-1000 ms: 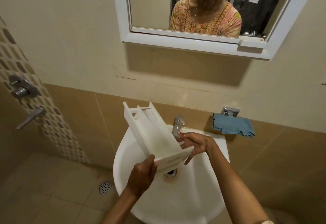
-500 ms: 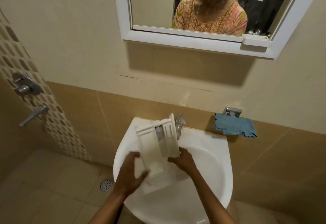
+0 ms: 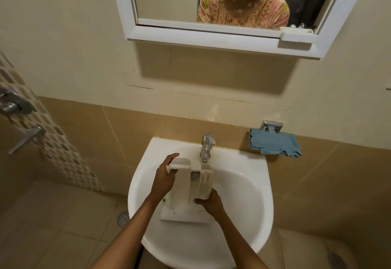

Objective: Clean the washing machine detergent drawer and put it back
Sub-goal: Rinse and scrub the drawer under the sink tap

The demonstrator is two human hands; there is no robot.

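- Beige tiled wall behind white sink [image 3: 243, 194], tap [image 3: 207, 146] at far rim
- Left hand [image 3: 164, 178] grasps detergent drawer [image 3: 188, 192] at far-left corner
- Right hand [image 3: 210, 204] grips its near-right side

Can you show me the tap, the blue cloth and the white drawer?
tap [image 3: 206, 148]: head view, middle of its metal body.
blue cloth [image 3: 275, 143]: head view, centre of the fabric.
detergent drawer [image 3: 182, 186]: head view, its wide left compartment.

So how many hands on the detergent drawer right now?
2. The left hand grips the detergent drawer at its far left corner; the right hand holds its near right side, above the washbasin.
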